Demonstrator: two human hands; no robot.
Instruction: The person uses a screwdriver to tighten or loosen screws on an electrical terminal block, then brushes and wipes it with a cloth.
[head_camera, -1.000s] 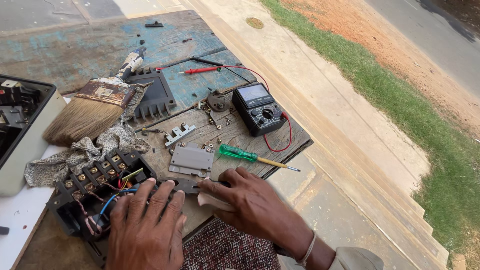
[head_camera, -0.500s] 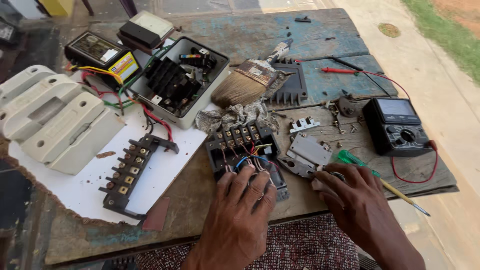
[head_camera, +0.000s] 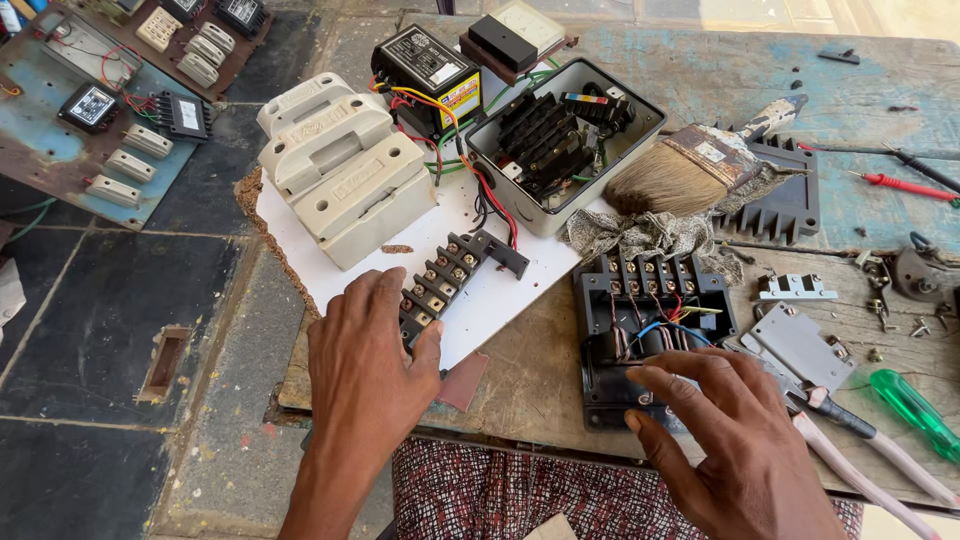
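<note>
Terminal strip (head_camera: 445, 285): black, brass screws, lying slantwise on a white sheet (head_camera: 500, 300) near the table's front left corner. Left hand (head_camera: 370, 365): palm down, fingers loosely together and extended, fingertips resting on the strip's near end, thumb alongside it; nothing gripped. Black base (head_camera: 645, 330): open, coloured wires inside and a row of terminals along its far edge, right of the sheet on the bare wood. Right hand (head_camera: 735, 440): palm down, fingers spread and curved, tips on the near edge of the base; nothing gripped. Just right of that hand: grey plate (head_camera: 800, 345), pliers (head_camera: 870, 450) with pale handles lying partly under the hand's edge, green screwdriver (head_camera: 915, 410). Behind the base: crumpled rag (head_camera: 650, 235), with a brush (head_camera: 680, 175) lying across it, bristles pointing left. Behind the strip: three white fuse carriers (head_camera: 335, 165) side by side on the sheet's far left, and a grey box (head_camera: 565, 140) holding black parts, red wires running from it toward the strip. Far edge: black meter (head_camera: 425, 70). Far right: black finned block (head_camera: 790, 200), red probe (head_camera: 900, 185), small screws and brackets scattered. On the tiled floor at left: a blue board (head_camera: 60, 120) carrying switches and fuses. Table (head_camera: 530, 375): worn wood, blue paint at the far side.
</note>
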